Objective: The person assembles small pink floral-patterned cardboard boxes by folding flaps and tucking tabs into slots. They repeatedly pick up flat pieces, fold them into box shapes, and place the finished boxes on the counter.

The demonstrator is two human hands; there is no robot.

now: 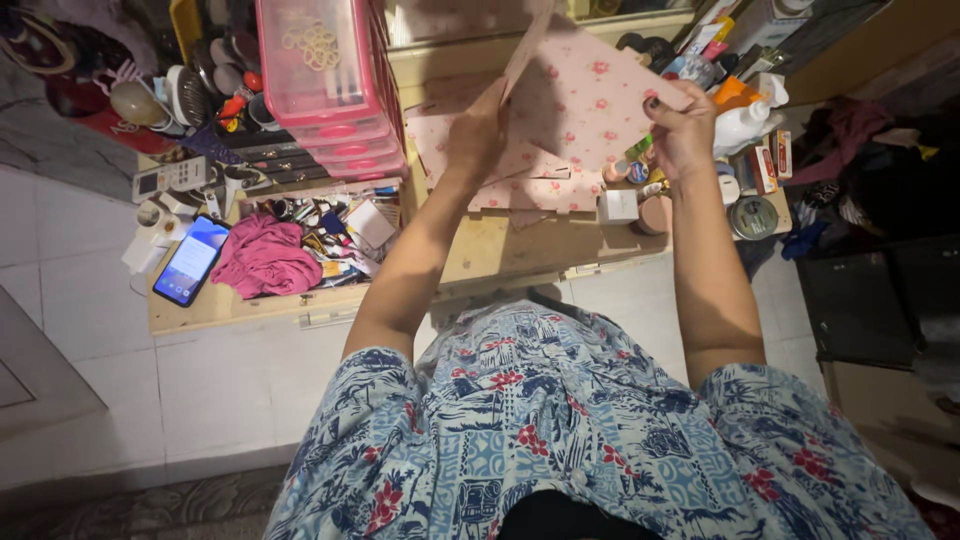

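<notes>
Overhead, the head view looks down on a person in a blue patterned shirt [560, 420] standing at a low wooden surface [500, 250]. Both hands are raised above it and hold a pink floral panel [590, 100], a stiff sheet printed with small red flowers. The left hand [478, 135] pinches the panel's lower left edge, its grip clenched on the sheet; the right hand [683, 130] grasps the right edge, fingers curled over the top, thumb apparently behind. The panel is tilted, its upper corner lifted toward the wall, so that it stands clear of the clutter below and can be turned freely.

More flat pink floral pieces [520, 185] lie on the surface directly under the hands, overlapping one another, kept within reach of the raised one. Just beside the right hand stand a small white box [617, 205], a white squeeze bottle [745, 125] and a round tin [753, 217]; what the smaller jars around them contain cannot be told.

To the left sit a pink drawer unit [330, 80], a crumpled pink cloth [263, 258] and a phone [190, 260] with a lit screen, well apart from the hands, leaving the middle area for the panels.
</notes>
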